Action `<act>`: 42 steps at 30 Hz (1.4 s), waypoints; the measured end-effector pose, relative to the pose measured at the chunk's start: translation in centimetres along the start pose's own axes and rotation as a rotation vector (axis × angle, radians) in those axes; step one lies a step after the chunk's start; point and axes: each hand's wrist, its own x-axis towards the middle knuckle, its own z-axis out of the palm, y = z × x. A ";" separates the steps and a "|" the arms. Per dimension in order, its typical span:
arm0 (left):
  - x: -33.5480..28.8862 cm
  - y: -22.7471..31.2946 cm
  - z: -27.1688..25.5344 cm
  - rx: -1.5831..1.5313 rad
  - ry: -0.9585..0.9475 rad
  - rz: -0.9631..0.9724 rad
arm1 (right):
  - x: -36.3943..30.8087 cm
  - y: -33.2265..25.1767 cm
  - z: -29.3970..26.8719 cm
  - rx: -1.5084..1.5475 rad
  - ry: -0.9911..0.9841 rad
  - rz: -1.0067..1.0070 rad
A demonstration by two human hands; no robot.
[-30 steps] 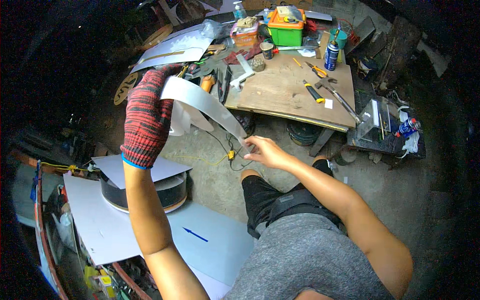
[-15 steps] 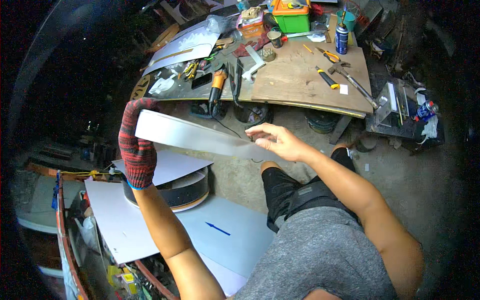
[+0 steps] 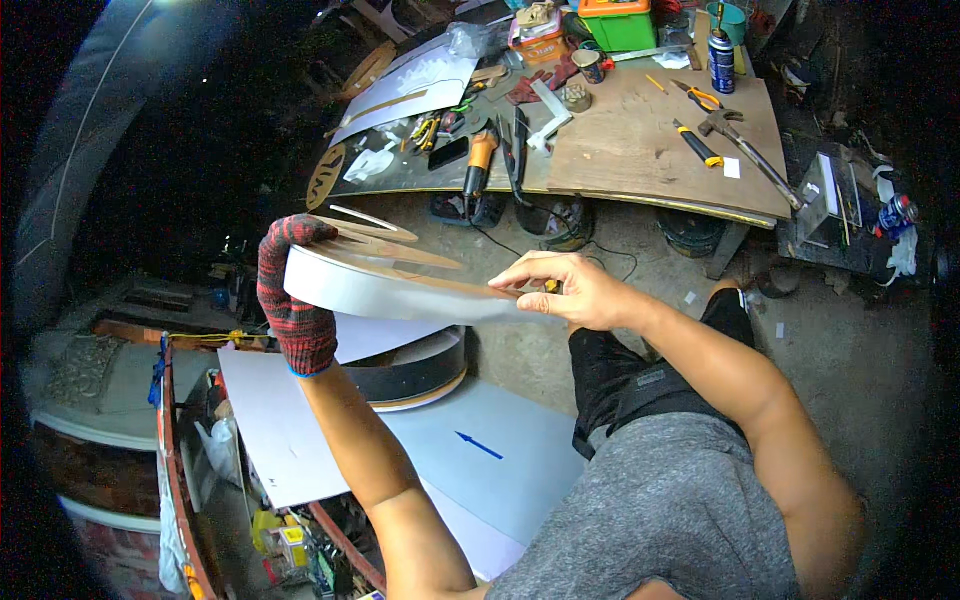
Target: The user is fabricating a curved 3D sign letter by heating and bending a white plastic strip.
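My left hand (image 3: 297, 300), in a red-and-black knitted glove, is closed around the left end of a curved white-edged panel (image 3: 385, 288). A smooth white strip forms the panel's outer side, and brown, wood-like pieces with gaps between them show along its top. My bare right hand (image 3: 585, 290) pinches the panel's right end between thumb and fingers. The panel is held up in the air, well above the floor. Below it, a round black-sided form (image 3: 405, 378) sits on pale sheets, partly covered by a white sheet.
A workbench ahead carries a plywood board (image 3: 660, 140), claw hammer (image 3: 750, 155), pliers (image 3: 698, 96), spray can (image 3: 721, 62), angle grinder (image 3: 480, 165) and green box (image 3: 618, 30). A cable (image 3: 600, 250) trails on the floor. Blue-grey sheet (image 3: 490, 430) lies at lower left.
The white-edged panel has tilted, so its brown top now shows. My right fingers have closed on its right end. The whole view has shifted, with the bench now farther right in it.
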 end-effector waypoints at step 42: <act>-1.8 1.0 4.8 0.081 -0.117 -0.131 | 5.4 -9.4 4.0 -0.468 0.431 -0.314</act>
